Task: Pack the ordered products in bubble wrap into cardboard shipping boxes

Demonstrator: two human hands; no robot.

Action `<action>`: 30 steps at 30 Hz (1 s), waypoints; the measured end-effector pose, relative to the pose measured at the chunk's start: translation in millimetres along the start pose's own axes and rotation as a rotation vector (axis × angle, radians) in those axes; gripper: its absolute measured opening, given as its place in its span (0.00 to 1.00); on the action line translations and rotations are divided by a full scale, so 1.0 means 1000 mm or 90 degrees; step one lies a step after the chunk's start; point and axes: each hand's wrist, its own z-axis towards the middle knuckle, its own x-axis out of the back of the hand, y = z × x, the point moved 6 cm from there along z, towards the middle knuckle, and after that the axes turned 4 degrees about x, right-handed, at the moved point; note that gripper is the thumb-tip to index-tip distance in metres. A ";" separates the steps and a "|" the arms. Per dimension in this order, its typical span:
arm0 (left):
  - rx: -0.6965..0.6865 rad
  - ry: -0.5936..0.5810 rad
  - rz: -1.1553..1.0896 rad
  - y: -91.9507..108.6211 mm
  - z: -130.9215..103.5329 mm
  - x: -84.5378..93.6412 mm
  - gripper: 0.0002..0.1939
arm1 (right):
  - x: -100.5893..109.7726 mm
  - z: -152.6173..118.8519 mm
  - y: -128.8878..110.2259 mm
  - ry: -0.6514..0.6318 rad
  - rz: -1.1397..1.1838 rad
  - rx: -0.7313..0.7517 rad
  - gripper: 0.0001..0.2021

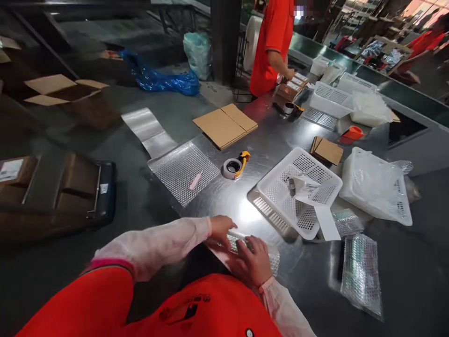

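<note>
At the near edge of the metal table, a bubble-wrapped package [274, 258] lies under both my hands. My left hand [221, 229] grips its left end, with the fingers curled over the wrap. My right hand [257, 261] bends its fingers over the middle of it, the thumb toward my left hand. What is inside the wrap is hidden. Beyond my hands, a tape dispenser [232, 167] with a yellow handle stands on the table. Left of it, a pink utility knife [195, 181] rests on a flat bubble wrap sheet [171, 171].
On the right, a white plastic basket [264, 187] holds papers. Two wrapped packages [363, 274] [347, 221] lie beside it. Flat cardboard [224, 124] lies farther back. A person in orange [270, 51] handles boxes across the table. Cartons [80, 187] sit on a cart at left.
</note>
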 end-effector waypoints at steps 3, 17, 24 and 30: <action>0.107 0.143 -0.002 -0.023 0.062 0.070 0.33 | -0.009 -0.003 0.001 0.015 -0.043 0.004 0.25; 0.264 0.193 -0.069 -0.029 0.009 0.091 0.34 | -0.005 -0.039 0.012 0.185 -0.133 0.146 0.21; 0.198 0.342 -0.184 0.053 -0.171 0.036 0.33 | -0.016 -0.030 0.018 0.147 -0.058 0.160 0.24; 0.271 0.335 -0.141 0.083 -0.171 -0.046 0.34 | -0.001 -0.028 0.019 0.111 0.029 0.132 0.23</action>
